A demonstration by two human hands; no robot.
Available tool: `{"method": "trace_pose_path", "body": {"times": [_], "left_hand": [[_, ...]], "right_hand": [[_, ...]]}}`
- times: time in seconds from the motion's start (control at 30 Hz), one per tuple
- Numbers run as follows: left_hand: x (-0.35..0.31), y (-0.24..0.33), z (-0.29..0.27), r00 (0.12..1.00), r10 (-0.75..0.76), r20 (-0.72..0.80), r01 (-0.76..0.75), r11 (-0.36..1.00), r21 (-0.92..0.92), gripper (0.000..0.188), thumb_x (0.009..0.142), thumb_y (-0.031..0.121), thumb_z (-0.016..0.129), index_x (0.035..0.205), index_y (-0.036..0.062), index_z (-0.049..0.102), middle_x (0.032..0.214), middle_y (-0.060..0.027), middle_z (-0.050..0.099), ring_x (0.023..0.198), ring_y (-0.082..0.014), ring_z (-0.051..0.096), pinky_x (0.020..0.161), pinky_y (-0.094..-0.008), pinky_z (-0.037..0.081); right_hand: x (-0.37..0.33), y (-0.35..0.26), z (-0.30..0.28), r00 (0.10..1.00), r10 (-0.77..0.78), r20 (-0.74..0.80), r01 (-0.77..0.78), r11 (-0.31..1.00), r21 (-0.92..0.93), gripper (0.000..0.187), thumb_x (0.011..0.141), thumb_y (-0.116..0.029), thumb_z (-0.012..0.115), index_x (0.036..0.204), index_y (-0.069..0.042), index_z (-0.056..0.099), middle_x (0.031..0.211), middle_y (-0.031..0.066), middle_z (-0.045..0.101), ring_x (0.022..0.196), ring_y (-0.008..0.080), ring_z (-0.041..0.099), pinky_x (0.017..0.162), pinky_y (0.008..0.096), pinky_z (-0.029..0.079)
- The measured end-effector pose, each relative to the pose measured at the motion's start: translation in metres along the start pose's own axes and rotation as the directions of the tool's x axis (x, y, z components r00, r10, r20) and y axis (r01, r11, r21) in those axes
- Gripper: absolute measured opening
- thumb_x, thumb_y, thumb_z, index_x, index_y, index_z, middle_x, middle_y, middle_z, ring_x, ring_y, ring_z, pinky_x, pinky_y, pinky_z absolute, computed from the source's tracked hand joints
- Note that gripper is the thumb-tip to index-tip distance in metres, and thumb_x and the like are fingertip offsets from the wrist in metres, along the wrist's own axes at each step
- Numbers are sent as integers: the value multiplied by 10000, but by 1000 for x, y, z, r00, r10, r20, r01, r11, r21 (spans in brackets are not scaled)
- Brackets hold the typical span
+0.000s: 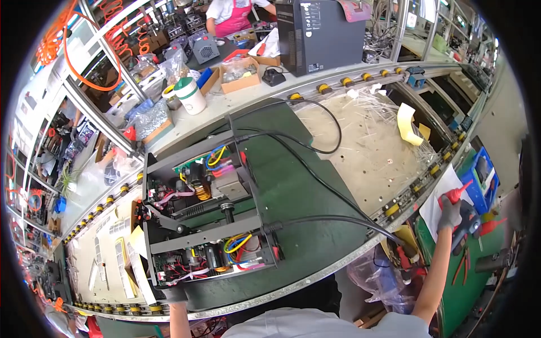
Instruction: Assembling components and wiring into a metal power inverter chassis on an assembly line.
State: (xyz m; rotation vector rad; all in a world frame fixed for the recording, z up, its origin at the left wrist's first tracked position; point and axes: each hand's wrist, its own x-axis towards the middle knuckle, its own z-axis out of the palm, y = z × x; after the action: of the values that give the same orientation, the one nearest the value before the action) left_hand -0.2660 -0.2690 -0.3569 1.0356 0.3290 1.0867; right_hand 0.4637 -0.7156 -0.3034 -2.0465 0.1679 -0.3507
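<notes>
At the right, my right hand [451, 213], in a grey glove, is closed around a red-handled screwdriver [456, 193] above a white sheet [434, 206]. Beside that hand lies a dark power driver [469, 226]. My left hand [176, 294], also gloved in grey, is at the near left corner of a black metal frame [197, 238]; its fingers cannot be made out. The frame rests on a green board [315, 194] and carries two open electronic units with circuit boards, coils and coloured wires. Black cables [332, 221] run from it to the right.
A roller conveyor [389, 211] curves around the board. A blue bin [483, 180] and red pliers [460, 267] are on the green side table [476, 287]. Across the line stand a black case [321, 36], a white bottle [190, 96] and a person in a pink apron [234, 18].
</notes>
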Motion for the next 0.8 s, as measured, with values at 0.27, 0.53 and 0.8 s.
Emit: {"method": "trace_pose_path", "body": {"times": [0.27, 0.53, 0.8], "left_hand": [[122, 27, 53, 996, -25, -86, 88, 431, 898, 274, 917, 180, 535, 1138, 27, 587, 1021, -52, 644, 893, -217, 619, 797, -310, 485], [325, 43, 83, 982, -165, 94, -158, -430, 889, 533, 747, 125, 630, 1261, 88, 497, 1282, -171, 470, 1143, -370, 488, 941, -405, 430], [400, -3, 31, 890, -445, -101, -188, -559, 807, 737, 741, 509, 653, 1376, 246, 386, 1411, -128, 385, 1234, -338, 455, 972, -548, 371]], "right_hand": [[-174, -141, -34, 644, -671, 367, 689, 718, 103, 321, 896, -283, 572, 1028, 10, 573, 965, 130, 596, 794, 252, 594, 705, 323, 458], [-211, -170, -12, 287, -868, 404, 903, 386, 188, 602, 871, -575, 462, 948, 7, 598, 739, 147, 569, 618, 268, 549, 539, 355, 403], [-195, -190, 28, 240, -794, 558, 964, 261, -42, 297, 799, -198, 646, 1043, -29, 655, 869, 123, 690, 590, 268, 624, 545, 357, 494]]}}
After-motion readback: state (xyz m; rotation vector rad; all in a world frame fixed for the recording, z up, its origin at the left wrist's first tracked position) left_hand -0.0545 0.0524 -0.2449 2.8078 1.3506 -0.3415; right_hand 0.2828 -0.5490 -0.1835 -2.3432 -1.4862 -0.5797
